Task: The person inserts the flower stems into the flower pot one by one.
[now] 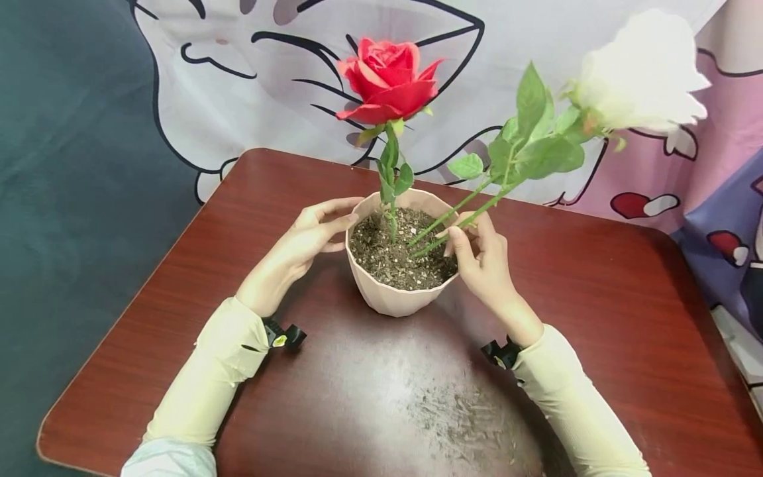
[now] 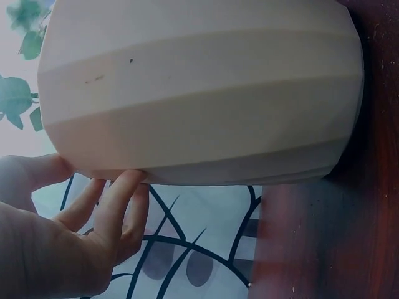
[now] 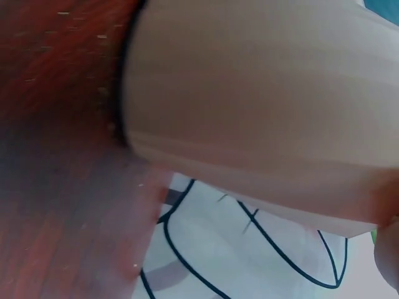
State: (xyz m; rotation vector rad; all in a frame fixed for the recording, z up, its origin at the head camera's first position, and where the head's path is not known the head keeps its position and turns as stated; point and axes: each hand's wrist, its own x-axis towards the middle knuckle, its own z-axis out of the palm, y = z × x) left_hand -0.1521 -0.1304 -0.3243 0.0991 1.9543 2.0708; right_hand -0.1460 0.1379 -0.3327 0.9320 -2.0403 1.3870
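A red rose [image 1: 390, 83] stands upright in the soil [image 1: 393, 262] of a pale pink flowerpot [image 1: 393, 301]. My left hand [image 1: 304, 235] rests its fingertips against the pot's left side near the rim. In the left wrist view, those fingers [image 2: 121, 199] touch the faceted outer wall. At the pot's right rim my right hand [image 1: 485, 255] pinches a green stem below a white rose [image 1: 640, 73]. Two stems slant down left to the soil; whether their tips are in it I cannot tell. The white bloom is overexposed. The right wrist view mostly shows the pot wall [image 3: 262, 106].
The pot stands on a reddish-brown table [image 1: 596, 285]. Smudges of dirt [image 1: 471, 424] lie on its front part. Behind hangs a curtain [image 1: 238, 112] printed with cartoon cats. Each wrist wears a small black camera [image 1: 289, 336].
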